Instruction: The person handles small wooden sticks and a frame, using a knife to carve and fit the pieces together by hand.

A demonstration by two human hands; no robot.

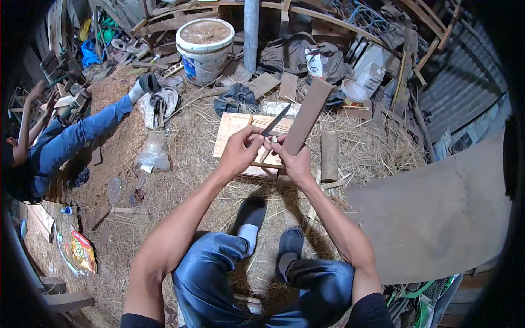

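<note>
In front of me my left hand [240, 150] is closed, and a narrow dark knife blade [276, 119] slants up and to the right from its fingers. My right hand [297, 162] grips the lower end of a flat brown wooden slat [309, 115], which rises tilted to the right. Their fingertips nearly meet around a small pale piece [273, 140], too small to name. Just beneath both hands is a low light-wood block [227, 134] with thin sticks on its top.
Straw and shavings [180, 186] cover the ground. A white bucket [205, 52] stands beside a grey post [251, 35]. A short log [330, 156] lies right of the block, near a large brown sheet [432, 213]. Another person's jeans-clad leg [90, 131] stretches in from the left.
</note>
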